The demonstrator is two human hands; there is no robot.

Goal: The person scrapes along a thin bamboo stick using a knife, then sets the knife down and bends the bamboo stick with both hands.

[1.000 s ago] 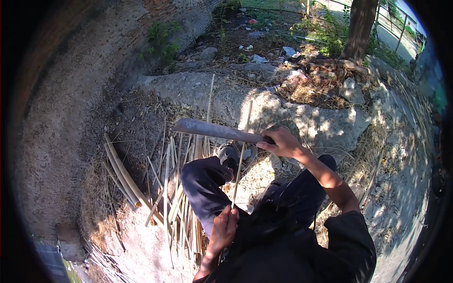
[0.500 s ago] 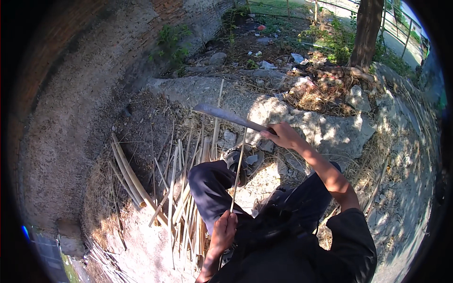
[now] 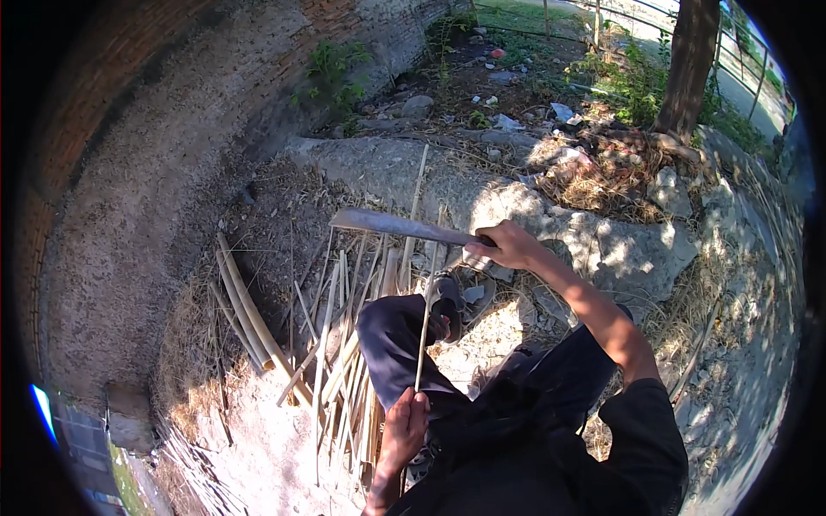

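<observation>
My right hand grips the dark handle of a machete, its long grey blade pointing left across the view. Low in front of my body, my left hand is closed round the lower end of a thin bamboo strip. The strip runs upward past my left knee, and its far end comes close to the blade. Whether the two touch I cannot tell. Beside my left leg lies a loose pile of split bamboo strips.
Thicker bamboo pieces lie farther left, near a rough wall. Ahead is a broken concrete slab, with litter and dry grass behind it. A tree trunk stands at the far right. My shoe rests by the strip.
The machete blade has tilted, its tip now lower and farther left relative to the handle. The whole view has shifted slightly. My left hand still holds the bamboo strip.
</observation>
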